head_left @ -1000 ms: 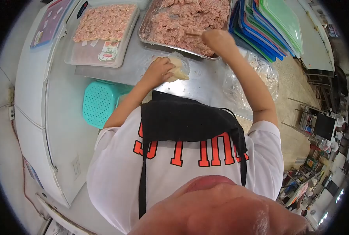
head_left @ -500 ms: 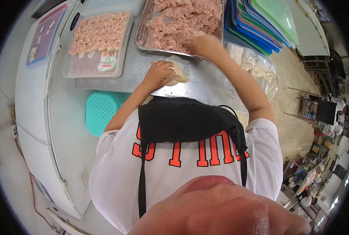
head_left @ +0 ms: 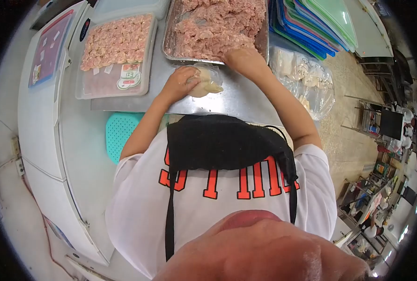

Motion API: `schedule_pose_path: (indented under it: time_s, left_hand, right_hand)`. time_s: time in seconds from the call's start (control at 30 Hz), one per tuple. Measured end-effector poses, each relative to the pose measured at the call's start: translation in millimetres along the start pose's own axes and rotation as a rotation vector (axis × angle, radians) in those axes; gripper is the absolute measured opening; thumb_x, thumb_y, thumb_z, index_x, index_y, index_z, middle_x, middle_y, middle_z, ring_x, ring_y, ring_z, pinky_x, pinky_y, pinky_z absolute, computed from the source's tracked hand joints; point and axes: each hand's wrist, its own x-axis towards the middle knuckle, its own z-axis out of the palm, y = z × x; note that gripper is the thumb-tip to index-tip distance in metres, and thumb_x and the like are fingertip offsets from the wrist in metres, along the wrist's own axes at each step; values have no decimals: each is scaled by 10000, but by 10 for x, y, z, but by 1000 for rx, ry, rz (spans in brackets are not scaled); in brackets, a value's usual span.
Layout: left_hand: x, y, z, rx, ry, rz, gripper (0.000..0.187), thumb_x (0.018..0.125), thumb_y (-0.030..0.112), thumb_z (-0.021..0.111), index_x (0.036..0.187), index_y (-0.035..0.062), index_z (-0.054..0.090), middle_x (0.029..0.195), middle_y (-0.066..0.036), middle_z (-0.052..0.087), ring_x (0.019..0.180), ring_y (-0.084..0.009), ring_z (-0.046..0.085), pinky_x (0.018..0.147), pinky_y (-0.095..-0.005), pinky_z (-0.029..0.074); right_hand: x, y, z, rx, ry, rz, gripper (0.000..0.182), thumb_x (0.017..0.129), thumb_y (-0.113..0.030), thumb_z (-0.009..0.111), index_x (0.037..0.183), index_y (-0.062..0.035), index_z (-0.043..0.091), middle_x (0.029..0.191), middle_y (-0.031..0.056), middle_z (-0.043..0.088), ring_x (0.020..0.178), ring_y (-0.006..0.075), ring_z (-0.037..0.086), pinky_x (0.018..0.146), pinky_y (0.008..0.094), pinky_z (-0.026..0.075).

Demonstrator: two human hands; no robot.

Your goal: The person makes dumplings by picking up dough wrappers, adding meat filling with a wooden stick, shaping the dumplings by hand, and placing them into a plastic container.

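My left hand (head_left: pixel 179 83) is curled around the left side of some pale, flat dough wrappers (head_left: pixel 202 88), which lie on clear plastic at the near side of the metal tray (head_left: pixel 189 59). Ground meat (head_left: pixel 217 28) fills much of that tray, with bare metal showing in places. At the tray's near right edge, my right hand (head_left: pixel 246 61) is closed against the meat; its fingertips and anything in them are hidden. To the left, a clear plastic box (head_left: pixel 140 89) holds rows of small filled dumplings (head_left: pixel 117 41).
Colored plastic lids (head_left: pixel 306 28) are stacked at the back right. Bagged pale packets (head_left: pixel 302 75) lie below them on the steel table (head_left: pixel 246 100). A turquoise perforated basket or stool (head_left: pixel 121 133) is below the table's left edge, beside a white freezer-like cabinet (head_left: pixel 40 131).
My left hand has shifted slightly left, its thumb now showing along the wrappers. My right hand remains at the tray's near edge, turned a little and slightly lower in view.
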Motion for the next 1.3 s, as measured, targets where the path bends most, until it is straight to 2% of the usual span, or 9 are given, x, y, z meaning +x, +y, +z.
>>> schedule_pose_path:
  time_s: [0.17,0.43,0.53,0.77,0.9,0.93,1.13,1.23,1.3]
  left_hand:
    - [58,68,-10,4,139,-130,254,837,209,644,1029,43,654,994,-150,663,918,-348,617,820,-410,484]
    - [259,313,-84,-58,167,-2,233,885,170,580,1087,68,632,959,-163,657,881,-350,625,760,-395,498]
    - [266,337,-133,-156,84,-221,237,893,178,577,1095,64,625,961,-164,659,884,-353,626,767,-393,497]
    - [58,190,-130,-228,6,-148,246,915,202,557,1105,60,623,1007,-156,665,893,-337,638,795,-370,496]
    - [19,210,-167,-453,-11,-209,244,938,198,526,1114,63,627,1018,-130,670,906,-250,646,829,-327,482]
    - [1,183,-164,-534,10,-209,241,943,194,519,1113,65,632,1019,-121,668,914,-219,640,839,-313,475]
    - [-118,-4,-244,-928,36,-405,250,941,198,541,1099,30,638,1025,-70,657,949,-127,596,840,-277,466]
    - [-158,-45,-393,-544,-31,-274,263,937,206,557,1103,19,637,1030,-53,653,955,-107,587,838,-260,469]
    - [-153,27,-456,-637,-28,-328,254,935,208,559,1095,30,646,1028,-57,653,946,-120,596,836,-262,472]
  right_hand:
    - [-167,258,45,442,-75,81,381,938,-388,475,909,-76,691,836,157,677,800,357,654,714,467,516]
    - [-177,100,-274,28,-216,212,380,922,-376,497,815,-49,658,791,174,663,755,358,650,673,464,506]
    - [-220,-139,-277,83,-179,233,379,931,-362,479,838,-40,658,794,197,657,752,373,645,685,483,503]
    - [84,-261,-367,255,35,170,334,927,-324,477,844,-57,659,784,171,666,743,364,653,645,482,514]
    - [412,-408,-213,11,-99,135,245,838,-243,538,775,-47,670,775,165,672,716,342,670,603,462,528]
    - [443,-521,-55,11,38,47,212,782,-213,556,746,-40,674,780,167,679,706,329,678,588,451,536]
    - [373,-533,-79,389,-60,207,277,883,-265,509,825,-50,675,837,213,663,811,364,659,719,483,515]
    - [462,-495,-41,264,-32,223,337,914,-322,506,838,-36,667,831,217,655,799,380,647,729,491,495]
    - [501,-599,121,207,-46,202,357,915,-342,510,845,-35,678,826,221,655,791,390,646,731,490,499]
